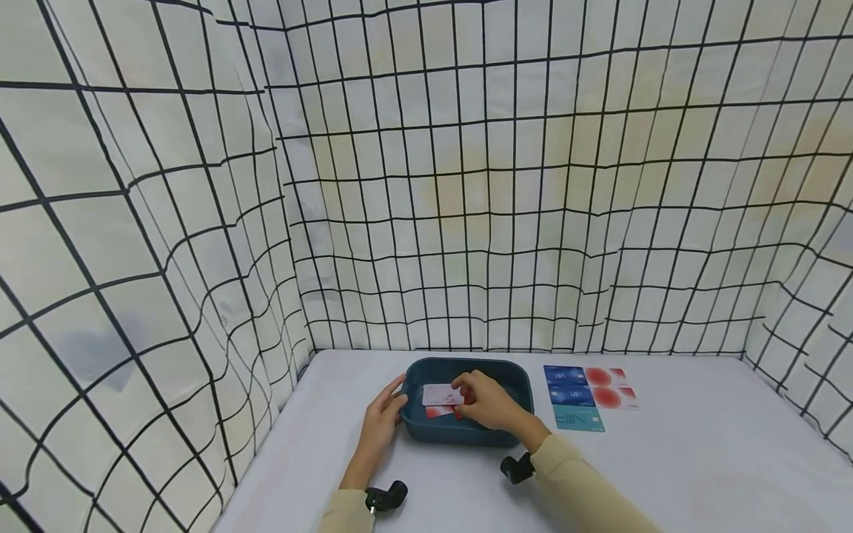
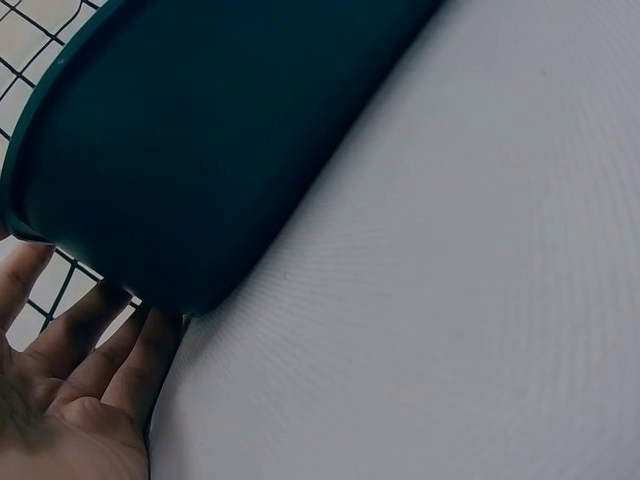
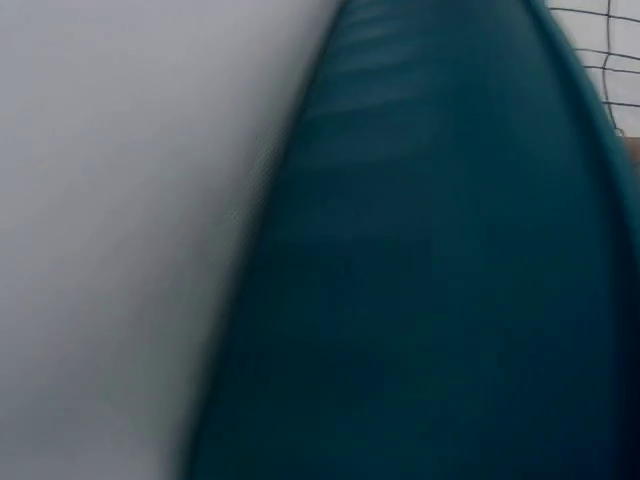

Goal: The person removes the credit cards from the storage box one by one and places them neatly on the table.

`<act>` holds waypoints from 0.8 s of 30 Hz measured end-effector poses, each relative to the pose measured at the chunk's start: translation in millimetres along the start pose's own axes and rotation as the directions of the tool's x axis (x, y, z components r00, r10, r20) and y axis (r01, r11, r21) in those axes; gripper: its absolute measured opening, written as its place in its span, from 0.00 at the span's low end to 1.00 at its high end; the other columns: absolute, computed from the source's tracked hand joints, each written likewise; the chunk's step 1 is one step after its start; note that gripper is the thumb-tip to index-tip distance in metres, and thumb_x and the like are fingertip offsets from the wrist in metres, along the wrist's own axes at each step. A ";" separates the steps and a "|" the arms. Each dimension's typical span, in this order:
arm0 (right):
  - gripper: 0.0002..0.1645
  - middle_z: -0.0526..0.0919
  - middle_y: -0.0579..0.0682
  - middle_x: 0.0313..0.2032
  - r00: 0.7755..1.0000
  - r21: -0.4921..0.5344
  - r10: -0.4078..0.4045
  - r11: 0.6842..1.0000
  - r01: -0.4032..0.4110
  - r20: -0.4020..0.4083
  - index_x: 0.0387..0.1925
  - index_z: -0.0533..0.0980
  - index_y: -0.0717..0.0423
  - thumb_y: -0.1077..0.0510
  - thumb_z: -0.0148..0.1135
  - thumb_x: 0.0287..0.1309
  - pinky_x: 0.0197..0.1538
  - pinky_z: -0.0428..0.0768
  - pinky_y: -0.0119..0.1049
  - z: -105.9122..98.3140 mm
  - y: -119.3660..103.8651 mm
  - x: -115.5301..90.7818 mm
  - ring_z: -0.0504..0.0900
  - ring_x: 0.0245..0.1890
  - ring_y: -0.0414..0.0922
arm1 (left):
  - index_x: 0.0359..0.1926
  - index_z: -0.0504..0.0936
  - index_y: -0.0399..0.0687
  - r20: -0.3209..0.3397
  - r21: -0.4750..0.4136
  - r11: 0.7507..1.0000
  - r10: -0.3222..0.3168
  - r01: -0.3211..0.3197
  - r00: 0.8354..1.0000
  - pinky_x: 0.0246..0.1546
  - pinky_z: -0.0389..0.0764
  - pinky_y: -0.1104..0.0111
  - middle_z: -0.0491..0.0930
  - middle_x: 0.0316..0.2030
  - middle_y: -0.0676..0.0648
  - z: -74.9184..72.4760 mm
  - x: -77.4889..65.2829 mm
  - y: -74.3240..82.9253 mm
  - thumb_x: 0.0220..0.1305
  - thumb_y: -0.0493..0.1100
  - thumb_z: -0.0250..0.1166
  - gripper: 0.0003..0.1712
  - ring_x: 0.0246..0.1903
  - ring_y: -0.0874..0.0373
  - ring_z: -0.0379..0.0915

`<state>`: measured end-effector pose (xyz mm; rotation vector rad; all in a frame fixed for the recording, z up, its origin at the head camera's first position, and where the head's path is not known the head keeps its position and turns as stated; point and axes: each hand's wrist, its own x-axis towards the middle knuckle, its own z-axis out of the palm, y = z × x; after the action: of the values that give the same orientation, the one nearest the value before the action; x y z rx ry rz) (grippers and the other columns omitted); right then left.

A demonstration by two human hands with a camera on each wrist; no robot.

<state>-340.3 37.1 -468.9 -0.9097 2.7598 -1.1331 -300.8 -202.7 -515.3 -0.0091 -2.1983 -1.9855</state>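
A dark teal plastic bin stands on the white table. My left hand rests against its left end, the fairly straight fingers touching the outer wall. My right hand reaches over the front rim into the bin. Its curled fingers pinch the right end of a white card with a reddish print. Beneath that card, a red and white card shows in part. The right wrist view has only the bin's outer wall and the table; the right hand's grip is hidden there.
Right of the bin lie several flat cards: two blue cards in a column, a teal card below them, and red and white cards beside them. White walls with black netting enclose the table at the back and sides.
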 end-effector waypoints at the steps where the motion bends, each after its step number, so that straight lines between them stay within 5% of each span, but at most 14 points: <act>1: 0.23 0.78 0.56 0.45 1.000 -0.007 0.002 1.000 -0.002 0.001 0.58 0.77 0.61 0.61 0.69 0.62 0.39 0.75 0.35 1.5 0.8 2.5 0.76 0.39 0.47 | 0.74 0.70 0.54 0.001 -0.003 1.000 0.001 -0.001 1.000 0.56 0.81 0.67 0.74 0.69 0.36 0.3 -0.3 0.2 0.78 0.43 0.55 0.26 0.68 0.42 0.72; 12: 0.37 0.74 0.57 0.61 0.997 -0.160 0.072 0.985 -0.070 0.008 0.67 0.73 0.56 0.55 0.75 0.57 0.57 0.77 0.55 11.6 18.0 18.9 0.70 0.55 0.52 | 0.74 0.70 0.53 0.011 -0.023 1.000 0.003 -0.003 1.000 0.53 0.81 0.72 0.75 0.68 0.36 2.4 -0.5 -1.5 0.78 0.45 0.56 0.27 0.67 0.42 0.73; 24: 0.34 0.77 0.57 0.61 0.996 -0.276 0.072 0.960 -0.057 0.045 0.65 0.76 0.56 0.51 0.74 0.58 0.54 0.70 0.54 14.2 19.2 22.6 0.68 0.52 0.53 | 0.74 0.71 0.56 -0.011 0.008 1.000 -0.010 0.010 1.000 0.56 0.81 0.67 0.75 0.68 0.38 1.5 1.5 -1.3 0.78 0.44 0.55 0.26 0.66 0.44 0.74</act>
<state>-365.5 27.1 -487.5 -0.8481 2.9243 -0.7150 -302.6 -201.6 -516.5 0.0138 -2.2038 -1.9777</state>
